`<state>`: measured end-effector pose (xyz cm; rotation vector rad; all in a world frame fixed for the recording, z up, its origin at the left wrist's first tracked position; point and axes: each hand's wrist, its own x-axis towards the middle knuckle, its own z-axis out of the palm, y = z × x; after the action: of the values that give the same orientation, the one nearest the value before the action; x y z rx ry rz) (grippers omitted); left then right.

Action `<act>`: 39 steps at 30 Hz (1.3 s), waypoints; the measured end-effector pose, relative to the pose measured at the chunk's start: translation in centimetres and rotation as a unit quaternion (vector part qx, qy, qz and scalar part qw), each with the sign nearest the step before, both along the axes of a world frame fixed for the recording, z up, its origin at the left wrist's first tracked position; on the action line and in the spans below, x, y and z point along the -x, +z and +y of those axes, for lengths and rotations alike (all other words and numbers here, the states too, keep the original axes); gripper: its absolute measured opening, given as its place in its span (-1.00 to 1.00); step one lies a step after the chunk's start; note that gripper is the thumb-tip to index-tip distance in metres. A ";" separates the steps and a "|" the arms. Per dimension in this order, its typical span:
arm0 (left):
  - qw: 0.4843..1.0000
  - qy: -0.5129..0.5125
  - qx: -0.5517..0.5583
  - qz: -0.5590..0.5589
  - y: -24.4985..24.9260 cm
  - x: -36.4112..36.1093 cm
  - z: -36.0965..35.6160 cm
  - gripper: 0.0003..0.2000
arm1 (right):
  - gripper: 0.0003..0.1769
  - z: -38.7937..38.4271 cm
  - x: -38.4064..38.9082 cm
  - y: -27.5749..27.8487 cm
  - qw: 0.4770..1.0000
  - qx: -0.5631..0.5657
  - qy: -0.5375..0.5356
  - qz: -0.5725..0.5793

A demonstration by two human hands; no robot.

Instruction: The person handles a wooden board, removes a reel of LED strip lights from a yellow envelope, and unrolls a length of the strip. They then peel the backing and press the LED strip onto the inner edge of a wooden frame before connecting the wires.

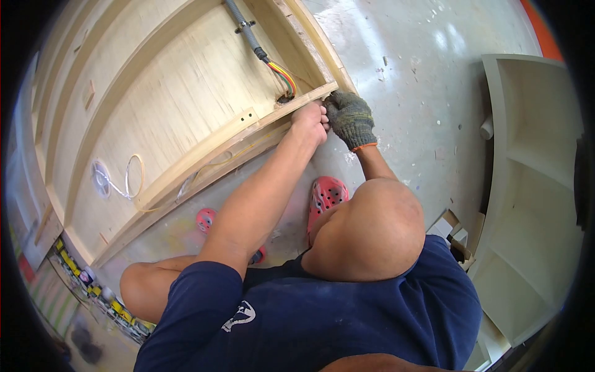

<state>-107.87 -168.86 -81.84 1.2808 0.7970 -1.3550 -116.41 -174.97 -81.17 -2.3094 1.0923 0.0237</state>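
Note:
My left hand (312, 123) is bare, its fingers curled closed against the lower outer side of a curved wooden frame (204, 150), near its corner. Close beside it, my right hand (351, 118) wears a dark grey knitted glove with an orange cuff. That hand is closed too, right at the frame's corner. Whatever the fingers hold is hidden or too small to name. Just inside the frame, several coloured wires (284, 75) leave a grey corrugated conduit (242, 28) and enter a dark hole in the wood.
A white coiled wire (101, 177) lies on the wooden panel at left. Pale shelving (533, 186) stands at right, with cardboard scraps (455, 232) beside it. Small debris dots the grey floor (415, 118). My knees and pink clogs (326, 193) are close below the hands.

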 end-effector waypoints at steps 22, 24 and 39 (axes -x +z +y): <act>0.999 -0.007 -0.032 -0.003 0.7 0.0 -0.4 -0.79 | -0.74 -0.6 0.4 0.4 0.999 -0.017 0.036 -0.008; 0.999 -0.015 -0.039 -0.005 0.5 0.1 -0.5 -0.79 | -0.73 -0.1 0.0 0.0 0.999 -0.003 -0.027 0.023; 0.999 -0.002 -0.020 -0.030 0.4 0.3 -0.4 -0.78 | -0.73 -0.4 0.1 0.7 0.997 0.021 0.073 0.025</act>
<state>-108.14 -169.27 -81.43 1.3490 0.7823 -1.3035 -116.50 -175.35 -80.42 -2.4349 0.9553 0.1172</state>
